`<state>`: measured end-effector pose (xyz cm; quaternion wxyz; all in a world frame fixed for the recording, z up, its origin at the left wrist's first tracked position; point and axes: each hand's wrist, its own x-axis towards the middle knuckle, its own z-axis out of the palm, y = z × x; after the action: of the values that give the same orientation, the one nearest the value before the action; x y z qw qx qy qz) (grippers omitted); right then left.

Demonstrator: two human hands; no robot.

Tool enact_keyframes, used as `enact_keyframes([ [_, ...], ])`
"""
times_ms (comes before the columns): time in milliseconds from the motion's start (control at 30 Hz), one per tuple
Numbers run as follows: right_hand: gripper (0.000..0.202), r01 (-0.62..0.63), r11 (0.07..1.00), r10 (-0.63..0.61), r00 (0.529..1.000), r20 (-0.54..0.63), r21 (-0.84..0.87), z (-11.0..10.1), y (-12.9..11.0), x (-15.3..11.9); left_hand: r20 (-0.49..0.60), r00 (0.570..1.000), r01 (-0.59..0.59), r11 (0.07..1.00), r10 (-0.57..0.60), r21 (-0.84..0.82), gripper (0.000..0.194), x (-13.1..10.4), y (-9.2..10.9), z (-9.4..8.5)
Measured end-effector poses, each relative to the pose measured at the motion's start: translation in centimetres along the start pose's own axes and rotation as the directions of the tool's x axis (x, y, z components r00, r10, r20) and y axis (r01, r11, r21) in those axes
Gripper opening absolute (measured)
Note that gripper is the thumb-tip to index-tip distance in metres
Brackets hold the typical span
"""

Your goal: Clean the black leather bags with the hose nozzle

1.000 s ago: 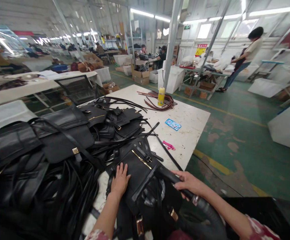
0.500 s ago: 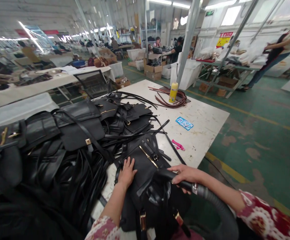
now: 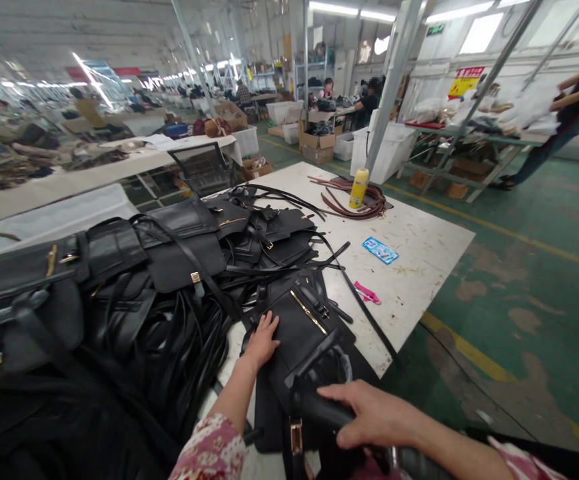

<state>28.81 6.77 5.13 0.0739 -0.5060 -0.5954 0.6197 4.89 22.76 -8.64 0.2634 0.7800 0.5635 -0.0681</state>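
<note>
A black bag [image 3: 289, 327] with a gold zipper and buckled straps lies at the near edge of the white table. My left hand [image 3: 262, 341] rests on its left side, fingers spread flat. My right hand [image 3: 369, 413] is wrapped round a black hose nozzle [image 3: 324, 408], whose end is over the lower part of the bag. Part of the hose shows below my right wrist. Left of the bag is a large heap of black bags and straps [image 3: 184, 267].
On the table [image 3: 419, 247] are a yellow bottle [image 3: 359, 189], coiled brown straps [image 3: 336, 207], a blue card [image 3: 380, 251] and a pink-handled tool [image 3: 367, 293]. A metal post rises behind it. A person [image 3: 576, 113] stands at the far right; others sit farther back.
My right hand has moved the nozzle down and toward me over the bag. My left hand stays flat on the bag. The view has shifted slightly left.
</note>
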Motion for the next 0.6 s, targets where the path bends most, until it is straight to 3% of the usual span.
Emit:
enact_keyframes([
  [100,0.068,-0.017,0.976,-0.003,0.996,-0.095,-0.216,2.4,-1.1,1.0,-0.016,1.000,0.000,1.000,0.000,-0.018,0.070,-0.2,0.3,0.1],
  [167,0.065,-0.007,0.987,-0.012,0.993,-0.113,-0.162,2.8,-1.2,1.0,-0.031,1.000,0.002,0.999,-0.003,-0.037,0.070,-0.4,0.4,0.1],
  [267,0.065,-0.012,1.000,0.011,0.994,-0.105,-0.013,1.7,-0.7,-0.1,-0.046,0.999,0.006,0.998,-0.009,-0.070,0.069,-0.7,0.4,0.3],
  [367,0.064,-0.034,0.999,0.035,0.998,-0.053,0.019,0.9,-0.1,-0.5,-0.060,0.998,0.011,0.995,-0.017,-0.102,0.069,-0.8,0.3,0.4],
  [600,0.068,0.016,1.000,-0.020,0.985,-0.172,-0.023,4.0,-0.7,3.8,-0.192,0.980,0.009,0.979,-0.049,-0.202,0.061,-1.0,0.9,0.1],
])
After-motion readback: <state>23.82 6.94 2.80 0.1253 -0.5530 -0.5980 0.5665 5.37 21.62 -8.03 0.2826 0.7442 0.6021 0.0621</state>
